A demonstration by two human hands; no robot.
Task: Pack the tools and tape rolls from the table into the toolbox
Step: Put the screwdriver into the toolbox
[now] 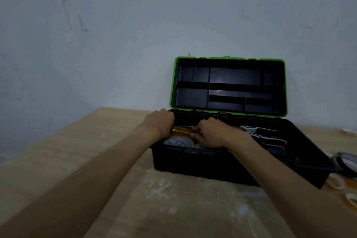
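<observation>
A black toolbox (202, 162) with a green-rimmed lid (228, 85) stands open on the wooden table. Both hands reach inside it. My left hand (159, 121) curls over the box's left end, at the butt of an amber-handled screwdriver (181, 131). My right hand (209, 133) pinches the same screwdriver near the front of its handle. A grey-white tape roll (176, 142) lies under the screwdriver. Pliers with white-and-black handles (258, 133) lie in the right half of the box.
To the right of the toolbox lie a dark tape roll (347, 162) and amber tape rolls (340, 183), (350, 198). Another small roll (348, 132) sits at the far right. The wall stands close behind the lid. White dust marks the table (77, 150).
</observation>
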